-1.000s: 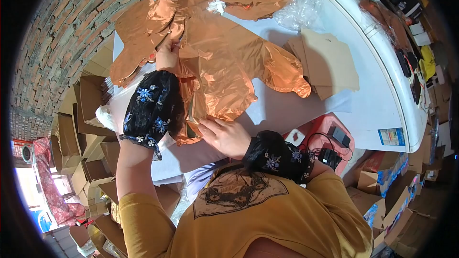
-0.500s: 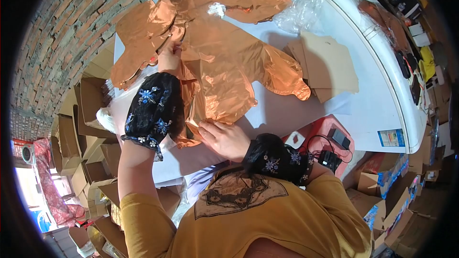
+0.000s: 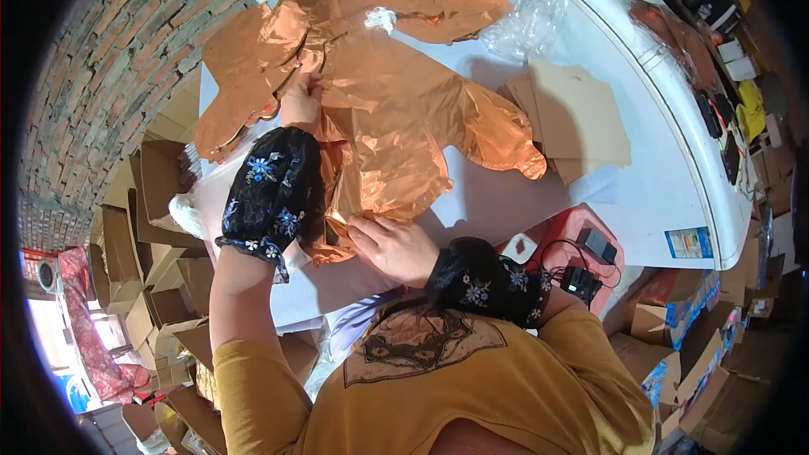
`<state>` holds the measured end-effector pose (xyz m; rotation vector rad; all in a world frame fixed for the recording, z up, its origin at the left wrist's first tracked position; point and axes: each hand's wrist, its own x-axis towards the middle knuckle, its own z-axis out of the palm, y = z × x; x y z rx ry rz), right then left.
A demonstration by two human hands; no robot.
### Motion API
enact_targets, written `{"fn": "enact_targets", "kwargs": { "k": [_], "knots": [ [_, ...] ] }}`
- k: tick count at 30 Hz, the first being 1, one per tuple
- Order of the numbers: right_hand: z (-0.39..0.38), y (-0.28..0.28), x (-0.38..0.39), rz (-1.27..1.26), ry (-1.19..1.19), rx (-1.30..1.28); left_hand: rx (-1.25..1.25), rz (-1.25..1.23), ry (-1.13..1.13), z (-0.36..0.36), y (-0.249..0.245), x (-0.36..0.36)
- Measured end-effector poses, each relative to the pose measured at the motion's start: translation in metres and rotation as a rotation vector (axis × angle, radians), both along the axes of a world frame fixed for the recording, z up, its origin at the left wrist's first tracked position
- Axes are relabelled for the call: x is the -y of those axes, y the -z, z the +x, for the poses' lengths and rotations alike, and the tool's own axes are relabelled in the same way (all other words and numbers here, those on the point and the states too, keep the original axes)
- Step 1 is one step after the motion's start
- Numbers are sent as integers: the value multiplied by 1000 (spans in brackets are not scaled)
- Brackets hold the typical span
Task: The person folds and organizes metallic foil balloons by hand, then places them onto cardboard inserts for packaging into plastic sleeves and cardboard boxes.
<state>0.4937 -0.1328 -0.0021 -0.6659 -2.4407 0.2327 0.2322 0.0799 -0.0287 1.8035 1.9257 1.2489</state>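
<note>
So a big crinkly spread of copper foil [image 3: 388, 109] is laid out over the white tabletop [image 3: 497, 211], with its near end pulled right up by the worn mustard shirt [image 3: 438, 371]. It's being gripped at two spots. Up on the left side, a fold of it is pinched in the fingers of the left hand [image 3: 301, 103], and the near edge is nipped between the fingertips of the right hand [image 3: 392, 244], low and close to the body. The thumbs can't really be made out. Both forearms are covered by black flowery sleeves [image 3: 274, 190]. A little white clump [image 3: 380, 18] is seen on the far part of the foil. Off to the right, some crumpled clear plastic [image 3: 527, 21] is left near the foil, and a few tan card sheets [image 3: 581, 114] are stacked just beside it.
</note>
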Motion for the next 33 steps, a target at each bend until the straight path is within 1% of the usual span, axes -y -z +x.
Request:
{"fn": "enact_targets", "kwargs": {
  "k": [4,8,10,13,16,19,23,25,26,27,28,29,30,31,32,33],
  "knots": [
    [-1,1,1,-17,8,4,-72,-35,-50,6,-10,7],
    [-1,-1,1,-26,3,-13,-62,-47,-39,4,-10,8],
    [0,-2,1,-20,-1,-9,-74,-65,-61,11,-21,14],
    [0,-3,1,-10,-1,-21,2,-148,-105,10,-20,12],
    [1,-3,1,-12,-3,-36,-9,-82,-68,7,-25,16],
    [1,-5,1,-16,0,-40,0,-127,-147,14,-44,30],
    [1,-4,2,22,13,-56,-4,-37,-115,-4,-38,34],
    [6,-13,3,43,20,-107,-41,21,-64,-4,-49,51],
    [11,-19,3,52,24,-134,15,-3,-8,0,-56,66],
    [19,-27,6,51,44,-143,-72,-46,40,16,-78,91],
    [32,-35,10,45,66,-150,-159,26,154,30,-86,114],
    [45,-38,14,32,89,-153,-159,-90,204,52,-99,146],
    [60,-33,15,26,115,-146,-274,-106,275,73,-107,177],
    [76,-26,14,23,139,-138,-333,-57,395,91,-110,196],
    [88,-20,12,21,160,-128,-485,-128,395,108,-106,220],
    [96,-16,9,-13,225,-130,-580,-188,431,123,-100,236]
  ]
}}
